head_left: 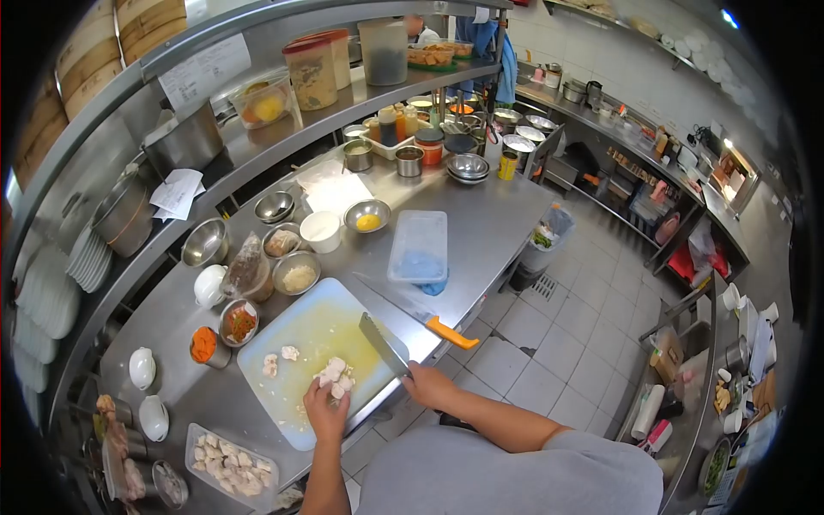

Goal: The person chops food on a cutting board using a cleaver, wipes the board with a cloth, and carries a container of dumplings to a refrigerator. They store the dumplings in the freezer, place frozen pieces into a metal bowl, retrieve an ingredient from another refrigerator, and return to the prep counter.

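My right hand (427, 384) is wrapped round the handle of a cleaver (383, 345), its broad blade tilted over the right side of the cutting board (287, 330). My left hand (326, 414) has its fingers curled against a small heap of pale chicken pieces (337, 374) on the board. Two smaller bits of chicken (270, 365) lie farther left, with crumbs scattered around. Yellowish wet stains cover part of the board. Close to its lower left is a clear plastic tray of chopped chicken (230, 463).
An orange-handled knife (451, 332) lies beside the board, its handle past the table edge. Behind stand a bowl with egg yolk (368, 221), a white tub (321, 230) and a lidded plastic container (418, 247). A shelf (343, 101) with tubs overhangs the back.
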Demonstrator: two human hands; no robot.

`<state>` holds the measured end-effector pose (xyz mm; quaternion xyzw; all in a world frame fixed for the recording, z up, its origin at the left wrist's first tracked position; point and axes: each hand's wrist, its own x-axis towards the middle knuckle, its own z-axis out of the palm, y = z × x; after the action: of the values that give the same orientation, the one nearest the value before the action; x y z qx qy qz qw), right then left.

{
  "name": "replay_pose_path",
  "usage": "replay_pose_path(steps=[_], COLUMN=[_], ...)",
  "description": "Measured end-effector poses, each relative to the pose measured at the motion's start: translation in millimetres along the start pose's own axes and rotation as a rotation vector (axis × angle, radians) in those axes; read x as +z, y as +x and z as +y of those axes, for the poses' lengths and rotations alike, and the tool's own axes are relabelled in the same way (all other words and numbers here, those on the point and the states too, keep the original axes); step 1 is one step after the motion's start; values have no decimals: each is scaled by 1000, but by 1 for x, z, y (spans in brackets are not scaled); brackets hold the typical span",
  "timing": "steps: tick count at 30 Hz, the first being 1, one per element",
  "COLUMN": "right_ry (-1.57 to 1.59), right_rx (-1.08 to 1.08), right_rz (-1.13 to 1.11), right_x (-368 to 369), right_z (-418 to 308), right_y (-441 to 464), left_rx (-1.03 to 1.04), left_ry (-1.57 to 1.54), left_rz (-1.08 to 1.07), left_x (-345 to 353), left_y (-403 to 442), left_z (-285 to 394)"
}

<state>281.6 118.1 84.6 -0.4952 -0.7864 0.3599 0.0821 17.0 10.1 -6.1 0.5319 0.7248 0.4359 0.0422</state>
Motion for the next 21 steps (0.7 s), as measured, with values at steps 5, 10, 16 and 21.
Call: replay_pose_path(steps=[5, 10, 16, 21], right_ry=[11, 29, 48, 56], right_rx=[0, 19, -27, -82], right_rz=[-15, -32, -5, 6], right_x=[1, -3, 3, 0], right_z=[1, 4, 16, 10], right_y=[8, 9, 10, 10], left_rx=[15, -12, -2, 55], left_ry=[-4, 17, 49, -38], left_rz=[25, 8, 11, 9], left_x=[-1, 1, 1, 0], left_y=[-2, -2, -2, -5], left_z=[8, 16, 13, 4])
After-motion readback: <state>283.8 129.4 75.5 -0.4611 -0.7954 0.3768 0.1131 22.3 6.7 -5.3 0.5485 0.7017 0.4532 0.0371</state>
